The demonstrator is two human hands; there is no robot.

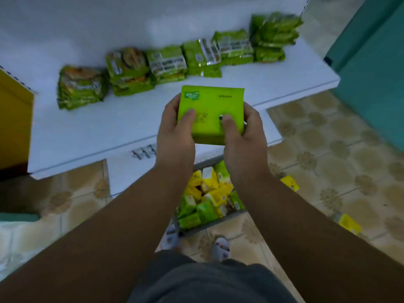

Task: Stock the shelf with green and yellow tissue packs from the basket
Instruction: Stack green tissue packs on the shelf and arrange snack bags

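Observation:
A green tissue pack (211,101) is held flat above the front part of the white shelf (87,132). My left hand (175,132) grips its left side with the thumb on top. My right hand (242,136) grips its right side, thumb on top as well. Below my forearms, on the floor, stands the basket (215,221) holding several green and yellow tissue packs (207,193). A row of green packs (166,64) lies along the back of the shelf, stacked higher at the right end (273,36).
Two yellow packs lie on the tiled floor, one (289,182) right of the basket and another (349,224) further right. A yellow box (13,127) stands at the shelf's left end. A teal cabinet (371,73) stands to the right. My sandalled foot (220,248) is near the basket.

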